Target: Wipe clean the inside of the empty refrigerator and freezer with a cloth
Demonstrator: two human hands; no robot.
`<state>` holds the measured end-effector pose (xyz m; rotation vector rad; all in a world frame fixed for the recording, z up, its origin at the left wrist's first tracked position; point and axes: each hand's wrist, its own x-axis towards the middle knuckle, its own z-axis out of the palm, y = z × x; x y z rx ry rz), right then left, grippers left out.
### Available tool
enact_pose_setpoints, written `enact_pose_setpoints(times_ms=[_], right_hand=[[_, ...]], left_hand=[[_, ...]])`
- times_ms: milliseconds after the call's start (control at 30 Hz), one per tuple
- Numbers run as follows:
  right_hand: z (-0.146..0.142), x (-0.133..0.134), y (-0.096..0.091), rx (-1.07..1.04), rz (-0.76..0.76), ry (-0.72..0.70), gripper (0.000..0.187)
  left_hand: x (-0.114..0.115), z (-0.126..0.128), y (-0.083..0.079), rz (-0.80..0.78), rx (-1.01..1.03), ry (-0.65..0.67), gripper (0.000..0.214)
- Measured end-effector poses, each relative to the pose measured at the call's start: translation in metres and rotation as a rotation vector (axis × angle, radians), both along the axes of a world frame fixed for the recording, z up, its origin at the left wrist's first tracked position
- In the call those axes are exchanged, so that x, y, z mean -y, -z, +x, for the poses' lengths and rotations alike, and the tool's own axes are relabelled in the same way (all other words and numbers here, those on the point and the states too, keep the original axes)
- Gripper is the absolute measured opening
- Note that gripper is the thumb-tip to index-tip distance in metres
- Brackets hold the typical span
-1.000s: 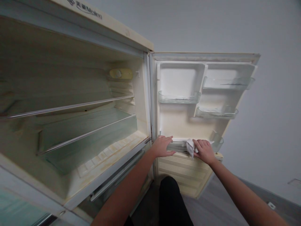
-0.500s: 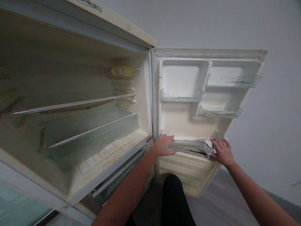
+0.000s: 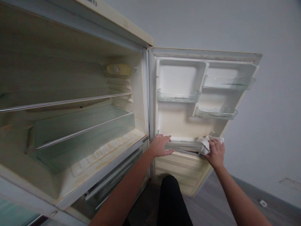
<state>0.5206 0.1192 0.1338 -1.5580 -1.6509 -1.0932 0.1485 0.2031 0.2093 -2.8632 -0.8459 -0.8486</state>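
The fridge door stands open, with a clear bin low on its inner side. At the bin's left end lies my left hand, fingers and thumb apart; I cannot tell whether it grips the bin's edge. A crumpled white cloth, perhaps a tissue, is bunched in the closed fingers of my right hand. My right hand presses it against the right end of that bin. Part of the cloth spreads behind my fingers.
To the left is the fridge's stained interior, with a glass shelf edge and a clear drawer. Other door bins sit higher up. My knee is below the door. A small white object lies on the floor by the wall.
My right hand has slid slightly left along the bin's right end with the cloth, and more cloth shows. My left hand keeps its place. The view has shifted a little right.
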Motion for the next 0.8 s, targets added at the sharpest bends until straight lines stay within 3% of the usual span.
enact_pose_setpoints(times_ms=[233, 433, 800], right_hand=[[0.004, 0.006, -0.003, -0.024, -0.017, -0.092, 0.049], [-0.006, -0.001, -0.001, -0.22, 0.107, -0.111, 0.031], [-0.034, -0.005, 0.021, -0.357, 0.186, -0.189, 0.062]], left_hand=[[-0.003, -0.002, 0.001, -0.007, 0.024, -0.011, 0.051], [-0.004, -0.003, 0.001, -0.013, 0.023, -0.01, 0.051], [-0.003, -0.002, 0.002, -0.004, 0.035, -0.015, 0.048]])
